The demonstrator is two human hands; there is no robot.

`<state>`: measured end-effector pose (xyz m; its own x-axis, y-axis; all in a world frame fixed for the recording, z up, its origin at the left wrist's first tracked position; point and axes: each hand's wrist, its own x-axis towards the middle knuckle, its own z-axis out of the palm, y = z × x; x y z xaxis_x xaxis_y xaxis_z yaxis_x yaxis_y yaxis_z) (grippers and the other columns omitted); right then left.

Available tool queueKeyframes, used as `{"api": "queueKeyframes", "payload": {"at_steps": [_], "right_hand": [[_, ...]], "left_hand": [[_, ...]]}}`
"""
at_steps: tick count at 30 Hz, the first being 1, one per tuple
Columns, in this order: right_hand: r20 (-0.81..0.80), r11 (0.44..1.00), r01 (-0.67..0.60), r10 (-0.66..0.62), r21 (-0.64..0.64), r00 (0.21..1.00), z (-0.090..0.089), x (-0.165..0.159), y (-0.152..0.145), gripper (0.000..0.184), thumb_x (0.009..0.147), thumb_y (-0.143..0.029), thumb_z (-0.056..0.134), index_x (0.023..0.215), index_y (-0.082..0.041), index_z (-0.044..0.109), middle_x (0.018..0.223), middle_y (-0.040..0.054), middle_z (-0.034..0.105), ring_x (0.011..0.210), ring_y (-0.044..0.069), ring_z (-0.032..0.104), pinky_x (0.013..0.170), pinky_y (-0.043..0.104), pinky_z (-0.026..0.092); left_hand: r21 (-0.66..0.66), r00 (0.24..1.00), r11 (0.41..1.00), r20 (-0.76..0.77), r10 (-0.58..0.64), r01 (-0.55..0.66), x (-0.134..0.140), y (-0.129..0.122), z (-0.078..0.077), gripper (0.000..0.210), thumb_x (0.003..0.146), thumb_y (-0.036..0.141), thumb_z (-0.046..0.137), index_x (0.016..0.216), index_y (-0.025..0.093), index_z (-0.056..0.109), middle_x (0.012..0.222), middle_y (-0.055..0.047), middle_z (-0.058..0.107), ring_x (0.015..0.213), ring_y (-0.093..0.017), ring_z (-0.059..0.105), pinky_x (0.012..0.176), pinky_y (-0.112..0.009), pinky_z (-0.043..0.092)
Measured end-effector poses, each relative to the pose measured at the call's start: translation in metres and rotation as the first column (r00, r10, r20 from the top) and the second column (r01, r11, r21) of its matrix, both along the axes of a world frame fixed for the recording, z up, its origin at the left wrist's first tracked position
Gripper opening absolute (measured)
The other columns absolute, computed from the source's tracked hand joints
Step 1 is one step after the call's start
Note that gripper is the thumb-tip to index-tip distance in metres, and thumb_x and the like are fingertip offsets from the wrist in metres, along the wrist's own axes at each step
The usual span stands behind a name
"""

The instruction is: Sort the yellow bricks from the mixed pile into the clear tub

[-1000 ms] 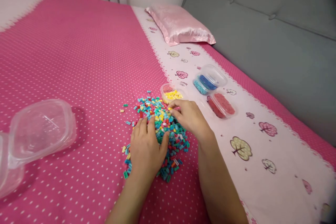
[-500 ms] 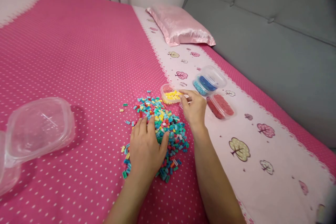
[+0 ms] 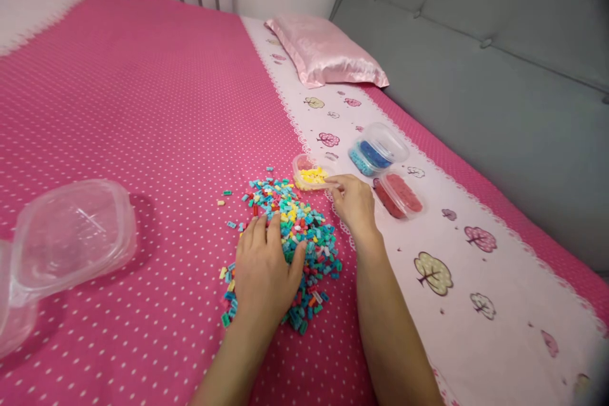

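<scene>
My left hand (image 3: 264, 266) lies open on a heap of small coloured building bricks (image 3: 316, 254), fingers spread and palm down. The bricks are mostly teal, blue and green, with some yellow, red and pink among them. At the heap's far right edge stands a small clear container (image 3: 299, 165) holding yellow bricks (image 3: 312, 176). My right hand (image 3: 356, 203) is at the container's right rim, index finger stretched out and thumb apart below it. No brick shows between those fingers.
Right of my right hand stand a clear box of red bricks (image 3: 403, 195) and a box with light and dark blue bricks (image 3: 375, 153). A large clear plastic container (image 3: 71, 235) lies at left. Beyond are a pink pillow (image 3: 328, 54) and a grey padded headboard (image 3: 476, 89).
My right hand has drawn back slightly from over the yellow bricks to the container's rim, its fingers loosening. The left hand stays on the heap.
</scene>
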<state>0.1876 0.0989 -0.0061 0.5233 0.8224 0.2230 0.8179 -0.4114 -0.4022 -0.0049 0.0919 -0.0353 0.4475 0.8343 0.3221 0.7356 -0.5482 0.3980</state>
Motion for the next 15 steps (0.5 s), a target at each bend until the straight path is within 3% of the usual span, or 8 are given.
{"api": "queueKeyframes", "payload": {"at_steps": [8, 15], "right_hand": [[-0.045, 0.999, -0.011, 0.009, -0.039, 0.999, 0.017, -0.015, -0.001, 0.028, 0.081, -0.031, 0.059, 0.107, -0.029, 0.071, 0.092, 0.0025, 0.075, 0.08, 0.021, 0.068, 0.073, 0.033, 0.049], [-0.063, 0.999, -0.028, 0.026, -0.035, 0.998, 0.012, -0.045, 0.009, 0.03, 0.08, -0.035, 0.062, 0.108, -0.029, 0.069, 0.091, 0.0023, 0.075, 0.089, 0.025, 0.069, 0.077, 0.036, 0.051]], "left_hand": [[-0.006, 1.0, 1.0, 0.008, -0.001, 0.001, 0.0, 0.0, 0.001, 0.057, 0.088, 0.048, 0.045, 0.127, 0.006, 0.051, 0.122, -0.022, 0.058, 0.12, -0.035, 0.049, 0.101, -0.05, 0.04], [0.009, 1.0, 1.0, 0.003, -0.001, 0.001, 0.0, 0.0, 0.0, 0.057, 0.088, 0.049, 0.045, 0.126, 0.007, 0.05, 0.125, -0.021, 0.057, 0.12, -0.035, 0.049, 0.1, -0.051, 0.04]]}}
